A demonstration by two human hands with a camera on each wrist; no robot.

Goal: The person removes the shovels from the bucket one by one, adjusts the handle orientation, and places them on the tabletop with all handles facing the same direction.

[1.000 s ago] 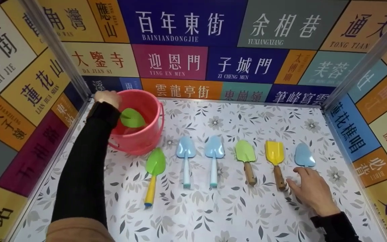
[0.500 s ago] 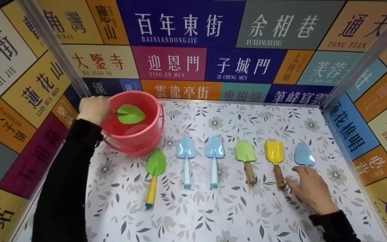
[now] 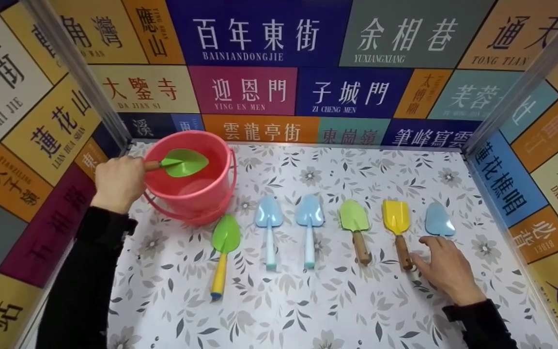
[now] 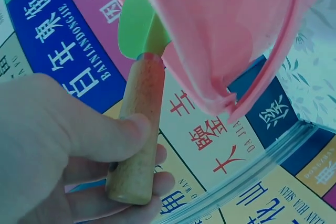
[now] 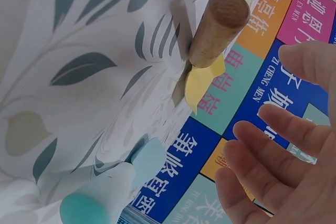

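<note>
My left hand (image 3: 120, 185) grips the wooden handle (image 4: 137, 129) of a green trowel (image 3: 184, 162). In the head view its blade lies over the mouth of the pink bucket (image 3: 211, 203), pointing right. The left wrist view shows the thumb along the handle, with part of the blade hidden behind the bucket's wall. My right hand (image 3: 446, 269) hovers with relaxed fingers near a blue trowel (image 3: 439, 220), whose handle it covers in the head view. The right wrist view shows that handle (image 5: 100, 195) apart from the fingers. Left of this hand lies a yellow shovel (image 3: 396, 218) with a wooden handle.
A lime trowel (image 3: 354, 216), two light blue trowels (image 3: 269, 213) and a green trowel with a yellow handle (image 3: 224, 235) lie in a row on the floral-patterned surface (image 3: 347, 310). Printed panels (image 3: 259, 39) wall the back and both sides.
My left hand has moved down and toward me from the bucket's far left rim, bringing the trowel's wooden handle into sight and its blade higher over the mouth. The right hand has barely moved.
</note>
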